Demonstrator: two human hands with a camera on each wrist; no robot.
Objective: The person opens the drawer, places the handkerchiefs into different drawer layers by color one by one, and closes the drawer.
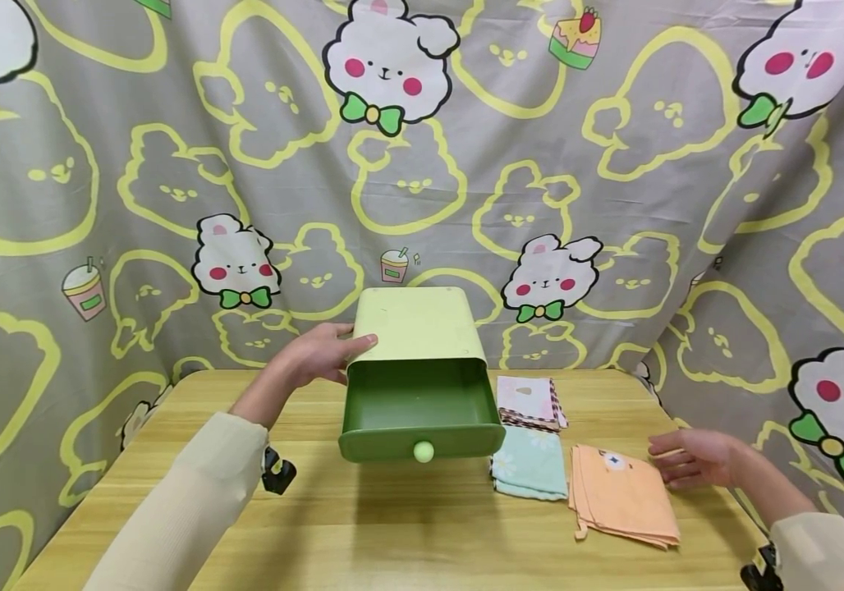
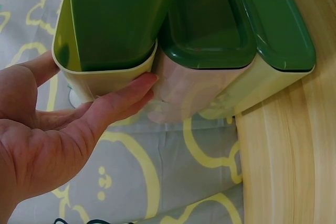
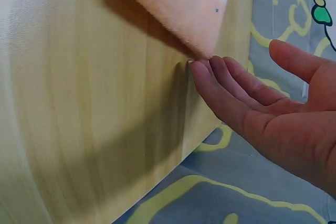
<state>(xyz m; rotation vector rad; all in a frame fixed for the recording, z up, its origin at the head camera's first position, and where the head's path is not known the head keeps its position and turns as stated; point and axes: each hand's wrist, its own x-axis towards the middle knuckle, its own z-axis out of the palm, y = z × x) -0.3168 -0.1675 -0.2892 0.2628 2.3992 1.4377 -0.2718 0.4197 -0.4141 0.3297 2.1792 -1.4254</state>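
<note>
Wood-grain table [image 1: 304,533] bearing drawer unit [image 1: 418,324], pink-white cloth [image 1: 525,396], mint cloth [image 1: 533,461], folded orange cloth [image 1: 623,499].

Yellow box [image 1: 422,324], open green drawer [image 1: 385,444], orange cloth [image 1: 625,499]

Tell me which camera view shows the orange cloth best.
The head view: nearly the whole folded orange cloth shows there, lying on the table. The right wrist view catches only part, cut off by the picture's top edge; the left wrist view shows none of it.
</note>
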